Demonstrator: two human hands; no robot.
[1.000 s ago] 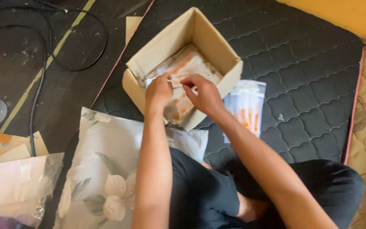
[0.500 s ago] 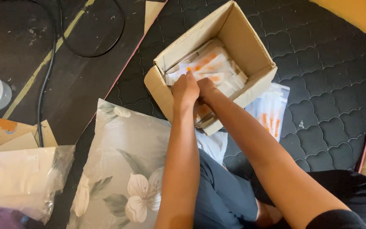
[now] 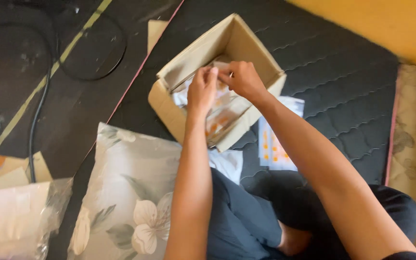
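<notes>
A small clear packet is pinched between left hand and right hand over the open cardboard box of orange-marked packets.

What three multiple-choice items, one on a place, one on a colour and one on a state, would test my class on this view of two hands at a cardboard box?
1. Where does the flowered pillow lie?
A. Inside the box
B. Beside the person's left arm
C. Against the yellow wall

2. What colour are the marks on the clear packets beside the cardboard box?
A. Orange
B. Green
C. Purple

3. How is the box?
A. Taped shut
B. Crushed flat
C. Open at the top

Answers: 1 B, it lies left of that arm. 2 A, orange spots show. 3 C, the left hand and right hand meet over its open top.
</notes>
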